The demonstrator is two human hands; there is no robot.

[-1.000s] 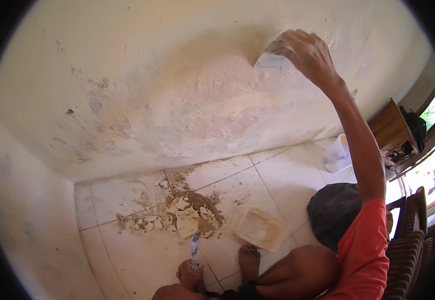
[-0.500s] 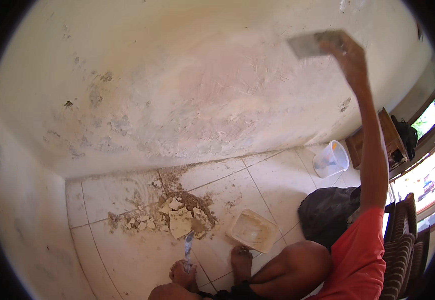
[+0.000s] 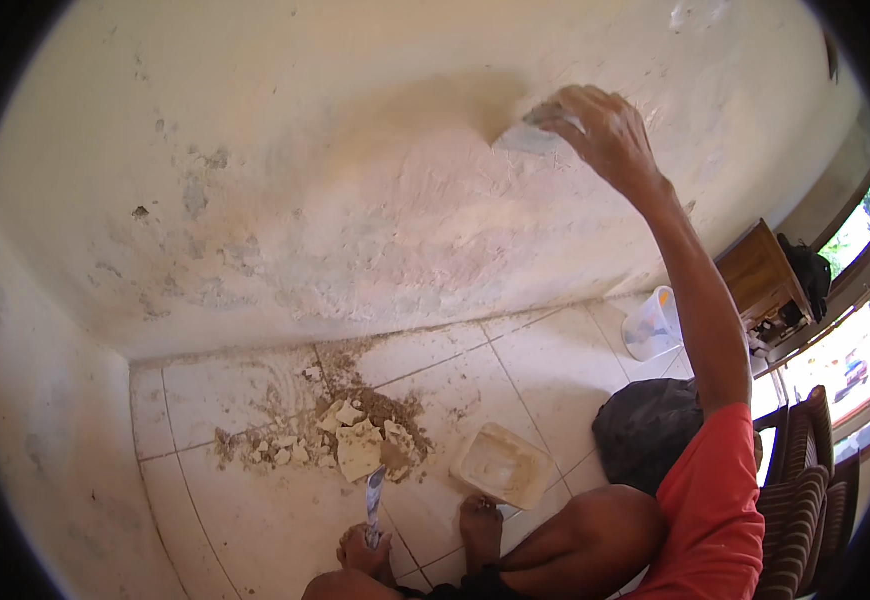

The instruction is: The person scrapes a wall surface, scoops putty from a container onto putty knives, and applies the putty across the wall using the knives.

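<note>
At the upper right, my raised right hand (image 3: pixel 600 135) grips a flat, grey scraper (image 3: pixel 530 135) by its back edge. Its blade is at the wall (image 3: pixel 425 190), on a pinkish, rough plastered patch; a shadow falls on the wall to its left. Low down, my left hand (image 3: pixel 365 550), partly hidden beside my knee, appears closed on a narrow, shiny, blue-white tool (image 3: pixel 375 492). The tool's upper end points at a heap of broken plaster (image 3: pixel 358 450) and brown crumbs on the floor. What kind of tool it is I cannot make out.
A shallow, smeared plastic tub (image 3: pixel 505 465) lies on the tiles near my foot (image 3: pixel 481 522). Behind it rest a black bag (image 3: pixel 645 430) and a translucent bucket (image 3: pixel 652 325). A wooden cabinet (image 3: pixel 760 270) and striped chairs (image 3: pixel 800 510) line the right side.
My right hand has swept the scraper left and somewhat down along the wall. The low hand and its tool have stayed nearly in place.
</note>
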